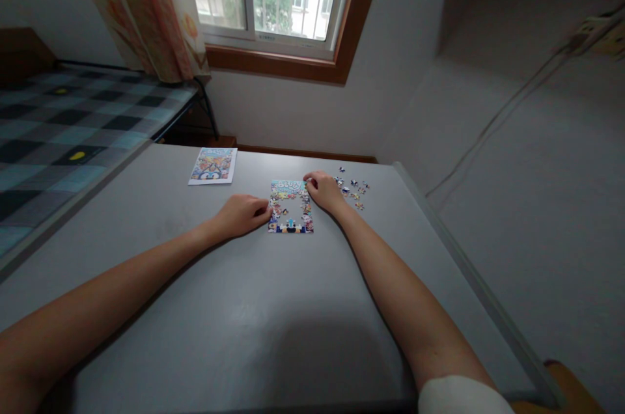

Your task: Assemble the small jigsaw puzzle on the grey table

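A partly assembled jigsaw puzzle (291, 187) lies flat on the grey table, its colourful border joined around an open middle where a few loose pieces sit. My left hand (243, 214) rests against the puzzle's left edge, fingers curled and tips touching the border. At the upper right edge, my right hand (324, 190) has its thumb and forefinger closed on the border. Whether either hand also holds a single piece is hidden. Just right of my right hand lie several loose jigsaw pieces (360, 190), scattered on the table.
A printed picture sheet (213, 166) lies at the table's back left. The grey table (234, 336) has a raised rim along its right side. Beyond are a bed (92, 114) with a checked cover, a curtain (146, 4), a barred window and a cable (498, 114) on the right wall.
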